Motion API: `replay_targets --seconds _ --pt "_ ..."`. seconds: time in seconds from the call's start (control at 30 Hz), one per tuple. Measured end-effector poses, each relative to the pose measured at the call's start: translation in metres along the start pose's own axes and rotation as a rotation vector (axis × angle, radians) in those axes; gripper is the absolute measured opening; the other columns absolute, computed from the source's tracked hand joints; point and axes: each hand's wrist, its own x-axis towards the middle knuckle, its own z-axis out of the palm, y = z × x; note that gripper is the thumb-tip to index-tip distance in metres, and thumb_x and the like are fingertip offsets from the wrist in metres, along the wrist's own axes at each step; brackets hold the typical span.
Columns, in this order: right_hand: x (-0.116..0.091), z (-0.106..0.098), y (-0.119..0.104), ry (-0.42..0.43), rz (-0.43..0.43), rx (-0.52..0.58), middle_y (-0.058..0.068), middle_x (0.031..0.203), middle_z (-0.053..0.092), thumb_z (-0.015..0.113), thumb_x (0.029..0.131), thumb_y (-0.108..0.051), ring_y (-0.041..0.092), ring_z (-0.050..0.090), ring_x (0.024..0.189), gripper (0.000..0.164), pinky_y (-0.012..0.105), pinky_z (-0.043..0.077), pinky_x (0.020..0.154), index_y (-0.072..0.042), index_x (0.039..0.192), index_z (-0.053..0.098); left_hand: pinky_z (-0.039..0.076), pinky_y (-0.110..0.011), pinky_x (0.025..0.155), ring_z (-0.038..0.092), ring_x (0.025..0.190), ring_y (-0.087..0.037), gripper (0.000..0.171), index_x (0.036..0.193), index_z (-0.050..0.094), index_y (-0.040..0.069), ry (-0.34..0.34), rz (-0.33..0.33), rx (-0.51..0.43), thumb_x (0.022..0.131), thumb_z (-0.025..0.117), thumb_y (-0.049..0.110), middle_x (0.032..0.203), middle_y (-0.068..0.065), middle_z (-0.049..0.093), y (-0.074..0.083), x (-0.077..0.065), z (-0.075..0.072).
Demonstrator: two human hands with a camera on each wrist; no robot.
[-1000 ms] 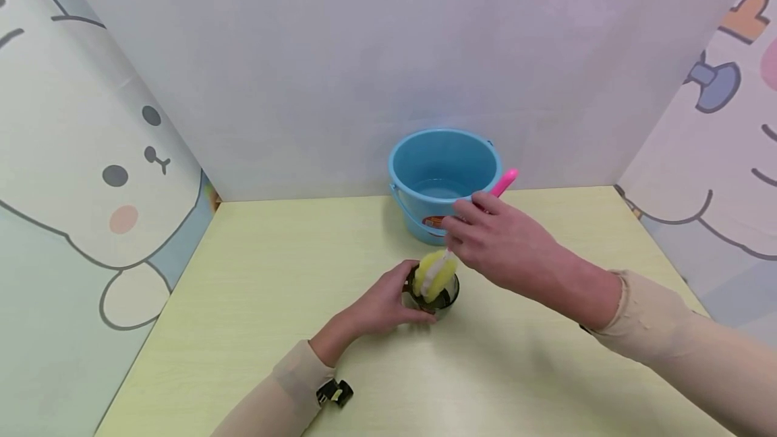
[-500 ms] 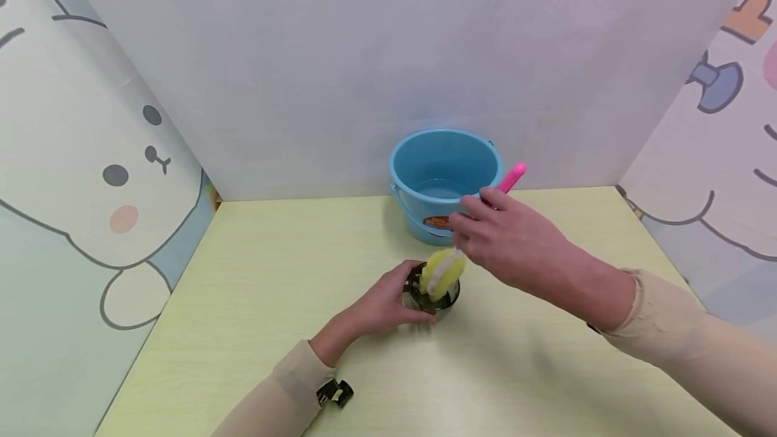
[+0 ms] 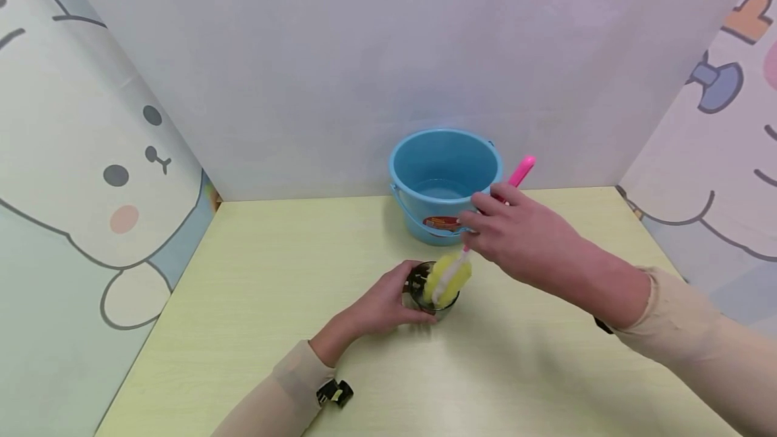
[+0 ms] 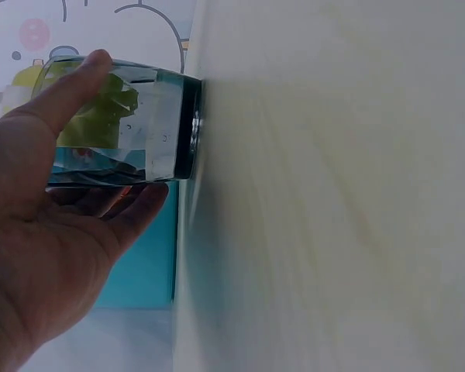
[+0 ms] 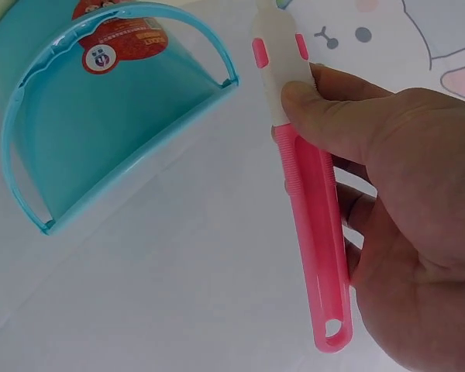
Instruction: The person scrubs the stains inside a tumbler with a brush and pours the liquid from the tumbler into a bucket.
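A dark-tinted clear glass [image 4: 159, 128] stands upright on the table. My left hand [image 3: 385, 302] grips it from the left, with the thumb on one side and fingers round the other. In my right hand [image 3: 516, 238] I hold a cup brush by its pink and white handle [image 5: 316, 225], thumb pressed on the white part. The brush's yellow sponge head [image 3: 448, 280] slants down into the mouth of the glass, towards its right rim. Through the glass wall in the left wrist view, part of the sponge shows, along with droplets on the glass.
A blue bucket [image 3: 413, 211] with a red label stands behind the glass, near the back wall [image 3: 303, 86]. Its handle hangs down at the front. The pale yellow table [image 3: 273, 255] is enclosed by side walls with cartoon prints.
My right hand has moved right and slightly away from me, and the sponge has shifted from the middle of the glass to its right rim. The left hand and the glass have stayed in place.
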Motion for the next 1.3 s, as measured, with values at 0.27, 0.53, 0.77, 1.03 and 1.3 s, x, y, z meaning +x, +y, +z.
replay_targets --seconds 0.27,0.53,0.77,1.03,1.3 --pt "-0.006 0.003 0.001 -0.035 0.041 0.096 0.006 0.113 0.068 0.105 0.061 -0.028 0.033 0.055 0.109 0.064 0.049 0.047 0.093 -0.019 0.120 0.081 0.043 -0.035 0.117 0.052 0.136 -0.013 0.092 0.155 0.043 0.015 0.004 0.000 0.011 0.082 0.096 0.033 0.149 0.004 0.055 0.001 0.000 0.000" --pt "-0.010 0.010 -0.001 -0.041 0.055 0.174 0.005 0.107 0.066 0.101 0.068 -0.016 0.030 0.057 0.105 0.057 0.044 0.051 0.088 -0.014 0.120 0.079 0.045 -0.034 0.116 0.054 0.134 -0.013 0.092 0.155 0.042 0.017 -0.005 -0.018 -0.001 0.082 0.095 0.033 0.148 0.004 0.055 0.001 -0.001 0.000" --pt "-0.008 0.015 -0.004 -0.017 0.031 0.182 0.006 0.109 0.066 0.101 0.068 -0.014 0.028 0.056 0.105 0.057 0.039 0.053 0.084 -0.010 0.120 0.077 0.047 -0.033 0.113 0.056 0.132 -0.014 0.092 0.155 0.042 0.014 -0.010 -0.007 -0.031 0.082 0.095 0.031 0.147 0.003 0.055 0.000 0.000 0.001" --pt "-0.005 0.020 -0.007 0.001 0.041 0.148 0.007 0.110 0.067 0.103 0.065 -0.019 0.030 0.054 0.102 0.061 0.041 0.050 0.085 -0.009 0.120 0.077 0.049 -0.031 0.111 0.059 0.128 -0.013 0.087 0.151 0.044 0.012 -0.007 0.011 -0.055 0.082 0.096 0.026 0.141 0.002 0.058 0.000 0.000 0.001" --pt "-0.005 0.020 -0.008 0.047 0.050 0.087 0.010 0.105 0.062 0.104 0.065 -0.020 0.032 0.052 0.099 0.060 0.041 0.049 0.083 -0.006 0.116 0.076 0.050 -0.031 0.109 0.060 0.125 -0.013 0.086 0.150 0.045 0.013 0.002 0.007 -0.057 0.082 0.096 0.026 0.136 0.003 0.059 0.000 -0.001 0.001"
